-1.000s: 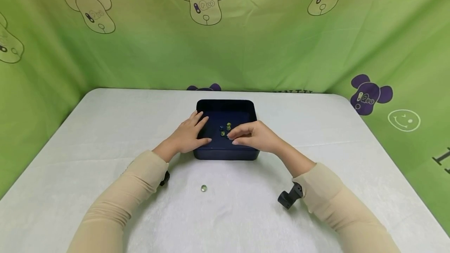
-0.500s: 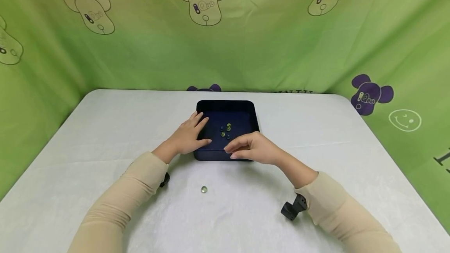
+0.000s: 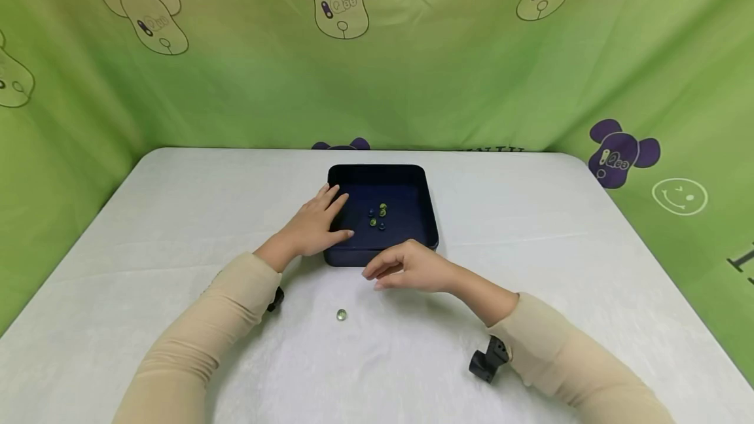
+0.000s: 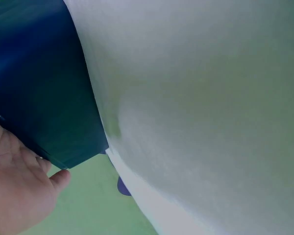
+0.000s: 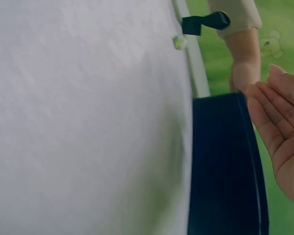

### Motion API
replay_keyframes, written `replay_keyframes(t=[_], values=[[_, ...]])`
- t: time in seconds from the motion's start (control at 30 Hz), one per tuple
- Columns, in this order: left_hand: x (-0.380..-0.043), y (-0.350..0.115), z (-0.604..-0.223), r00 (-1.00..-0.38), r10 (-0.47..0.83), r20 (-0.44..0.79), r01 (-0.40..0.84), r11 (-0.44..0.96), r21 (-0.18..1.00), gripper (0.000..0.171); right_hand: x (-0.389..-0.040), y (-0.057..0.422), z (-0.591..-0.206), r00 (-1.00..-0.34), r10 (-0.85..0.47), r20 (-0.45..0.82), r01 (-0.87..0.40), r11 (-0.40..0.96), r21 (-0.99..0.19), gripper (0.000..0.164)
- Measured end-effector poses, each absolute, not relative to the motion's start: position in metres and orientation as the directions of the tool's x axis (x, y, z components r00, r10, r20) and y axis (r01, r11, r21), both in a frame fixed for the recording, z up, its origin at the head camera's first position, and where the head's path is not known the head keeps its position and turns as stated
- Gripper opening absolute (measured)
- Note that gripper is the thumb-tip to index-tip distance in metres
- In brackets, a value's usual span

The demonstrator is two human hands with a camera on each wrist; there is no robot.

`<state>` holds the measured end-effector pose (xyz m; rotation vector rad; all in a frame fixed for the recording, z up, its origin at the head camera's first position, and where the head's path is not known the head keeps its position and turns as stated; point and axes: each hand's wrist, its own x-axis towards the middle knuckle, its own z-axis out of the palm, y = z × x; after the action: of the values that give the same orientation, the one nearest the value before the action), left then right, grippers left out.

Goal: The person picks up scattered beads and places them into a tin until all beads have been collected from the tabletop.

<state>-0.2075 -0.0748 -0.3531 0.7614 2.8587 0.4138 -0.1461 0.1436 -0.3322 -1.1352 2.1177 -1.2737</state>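
A dark blue square box (image 3: pixel 347 258) sits on the white-covered table. Its floor holds several small marbles, some yellow-green (image 3: pixel 383 212) and some dark blue (image 3: pixel 381 226). My left hand (image 3: pixel 312 226) rests over the box's left rim, fingers spread and thumb toward the inside. Just before the box's front wall hovers my right hand (image 3: pixel 415 269), its fingers loosely bent and nothing between fingertips and thumb. Down and left of it, a clear green marble (image 3: pixel 341 315) lies on the cloth. The right wrist view shows that marble (image 5: pixel 179 42) beyond the bare palm (image 5: pixel 289 161).
White cloth (image 3: pixel 377 371) covers the table, whose far edge meets a green printed curtain (image 3: pixel 247 70). Black wrist cameras hang under both sleeves, the right one (image 3: pixel 487 360) close above the cloth.
My right hand has come out of the box, moving toward me and slightly left, leaving a dark blue marble in view inside. The left hand stays put.
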Motion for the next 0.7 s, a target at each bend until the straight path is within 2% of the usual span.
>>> replay_keyframes(t=[0.43,0.7], values=[[-0.209,-0.074,-0.355,-0.859,0.506,-0.075,0.462,0.830,0.312,0.072,-0.143,0.122,-0.349,-0.532,-0.846,-0.027,-0.399,0.278,-0.874,0.021],[-0.209,-0.076,-0.355,-0.852,0.521,-0.056,0.480,0.819,0.315,0.071,-0.141,0.114,-0.356,-0.480,-0.877,-0.019,-0.439,0.259,-0.860,0.022]])
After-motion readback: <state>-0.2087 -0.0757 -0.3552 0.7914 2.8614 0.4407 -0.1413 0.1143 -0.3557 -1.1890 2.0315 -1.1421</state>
